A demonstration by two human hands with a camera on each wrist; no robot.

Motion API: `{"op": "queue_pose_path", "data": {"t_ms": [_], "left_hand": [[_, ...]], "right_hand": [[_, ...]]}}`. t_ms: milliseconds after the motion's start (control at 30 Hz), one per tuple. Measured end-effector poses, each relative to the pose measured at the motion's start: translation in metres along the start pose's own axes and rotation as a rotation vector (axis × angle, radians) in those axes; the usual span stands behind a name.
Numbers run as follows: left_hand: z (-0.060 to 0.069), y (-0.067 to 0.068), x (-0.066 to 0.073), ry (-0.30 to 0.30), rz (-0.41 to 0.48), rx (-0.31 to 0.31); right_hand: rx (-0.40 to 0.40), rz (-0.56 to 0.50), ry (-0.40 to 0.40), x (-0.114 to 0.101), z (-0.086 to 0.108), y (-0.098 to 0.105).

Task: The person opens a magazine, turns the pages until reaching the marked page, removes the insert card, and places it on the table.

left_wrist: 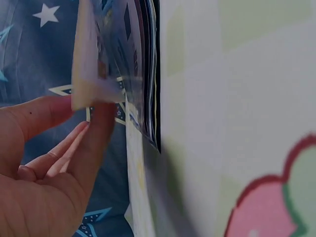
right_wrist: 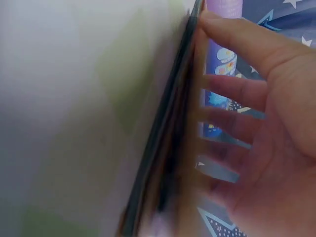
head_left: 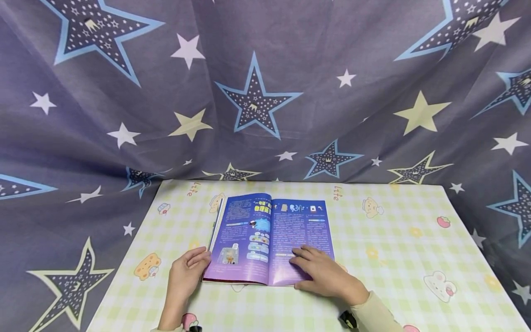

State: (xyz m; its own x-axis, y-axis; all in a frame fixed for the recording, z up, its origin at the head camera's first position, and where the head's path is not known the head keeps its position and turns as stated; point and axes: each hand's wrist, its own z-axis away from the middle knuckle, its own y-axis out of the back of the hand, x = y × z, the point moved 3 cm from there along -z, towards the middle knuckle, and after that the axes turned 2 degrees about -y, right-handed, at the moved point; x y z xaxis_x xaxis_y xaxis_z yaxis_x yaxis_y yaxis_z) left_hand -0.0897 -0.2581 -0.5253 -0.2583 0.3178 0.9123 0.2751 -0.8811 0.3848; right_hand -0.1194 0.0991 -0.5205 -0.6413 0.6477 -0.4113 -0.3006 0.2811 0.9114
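An open magazine [head_left: 244, 221] with blue-to-purple pages lies on the table, printed text and small cartoons across both sides. At its lower left edge is my left hand [head_left: 184, 274]. In the left wrist view, the thumb and a finger of that hand [left_wrist: 54, 192] pinch the corner of some lifted pages [left_wrist: 89, 74], apart from the thicker stack. My right hand [head_left: 325, 274] rests on the lower part of the right page, fingers spread and fairly straight. The right wrist view shows this hand [right_wrist: 281, 133] over the blurred page edges [right_wrist: 170, 113].
A green-and-white checked tablecloth [head_left: 394, 258] with cartoon animals and strawberries covers the table. Behind and beside it hangs a dark grey-purple curtain [head_left: 332, 110] printed with stars. A dark band [head_left: 347, 319] is at the right wrist.
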Motion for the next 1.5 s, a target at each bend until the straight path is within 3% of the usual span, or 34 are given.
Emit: {"op": "queue_pose_path", "data": {"t_ms": [233, 400, 567, 700, 833, 967, 1333, 1500], "left_hand": [[-0.004, -0.003, 0.003, -0.009, 0.021, 0.008], [-0.003, -0.007, 0.008, -0.027, 0.055, -0.027], [-0.002, -0.015, 0.012, -0.033, 0.053, -0.054], [-0.003, -0.022, 0.014, -0.055, 0.042, -0.067], [-0.004, -0.028, 0.015, -0.073, 0.045, -0.069], [-0.005, -0.036, 0.02, -0.089, 0.058, -0.08], [-0.003, -0.071, 0.041, -0.172, 0.127, -0.162], [0.001, -0.097, 0.05, -0.221, 0.216, -0.27]], "right_hand": [[0.138, 0.026, 0.034, 0.007, 0.011, 0.013], [0.302, -0.013, -0.013, 0.021, 0.02, 0.02], [0.481, 0.031, -0.062, 0.034, 0.025, 0.024], [0.562, 0.063, -0.118, 0.039, 0.026, 0.026], [0.544, 0.031, -0.183, 0.039, 0.024, 0.024], [0.506, -0.018, -0.2, 0.035, 0.022, 0.022], [0.446, -0.232, -0.046, 0.021, 0.012, 0.021], [0.403, -0.229, -0.01, 0.016, 0.007, 0.02]]}}
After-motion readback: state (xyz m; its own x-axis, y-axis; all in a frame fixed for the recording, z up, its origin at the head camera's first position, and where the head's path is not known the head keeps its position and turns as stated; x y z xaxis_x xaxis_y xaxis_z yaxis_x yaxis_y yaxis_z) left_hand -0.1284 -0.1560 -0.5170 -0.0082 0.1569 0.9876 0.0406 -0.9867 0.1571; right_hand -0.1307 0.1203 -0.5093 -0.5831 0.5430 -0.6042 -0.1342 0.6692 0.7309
